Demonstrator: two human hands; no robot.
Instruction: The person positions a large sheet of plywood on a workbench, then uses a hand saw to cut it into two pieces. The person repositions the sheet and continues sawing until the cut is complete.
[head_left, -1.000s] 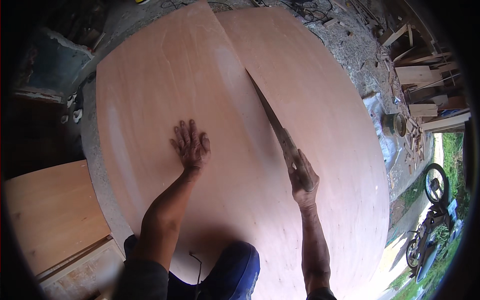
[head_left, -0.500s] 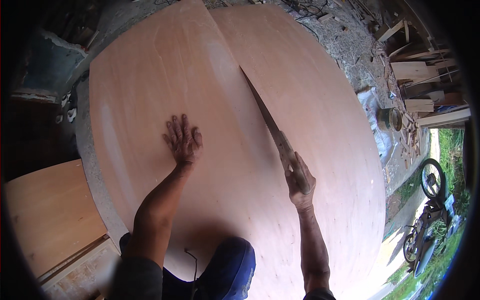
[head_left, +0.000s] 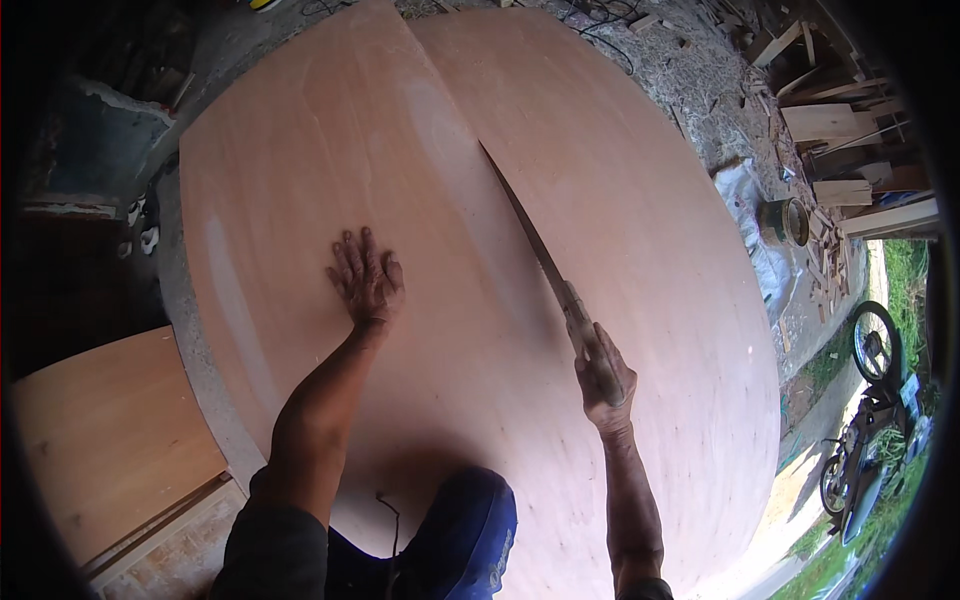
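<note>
A large plywood sheet [head_left: 320, 140] spreads across the middle of the view, parted by a long cut in its far half. My left hand [head_left: 368, 280] lies flat on the sheet, left of the cut, with its fingers spread. In my right hand [head_left: 607, 378] is the handle of a handsaw [head_left: 530, 235], gripped with the fingers wrapped round it. The saw's blade slants away to the far left, and its tip sits at the near end of the cut. My knee, in blue trousers [head_left: 470, 530], rests on or just over the sheet's near part.
A smaller wooden panel [head_left: 110, 420] lies at the lower left. Beyond the sheet's right edge are a white sack [head_left: 755, 230], a bucket [head_left: 785, 222], wood scraps and stacked boards [head_left: 825, 122]. A motorbike [head_left: 865, 430] stands farther right, by grass. Cables lie beyond the far edge.
My right hand and the saw have slid slightly back toward me along the cut. My left hand stays in its place on the sheet. The whole view has shifted a little.
</note>
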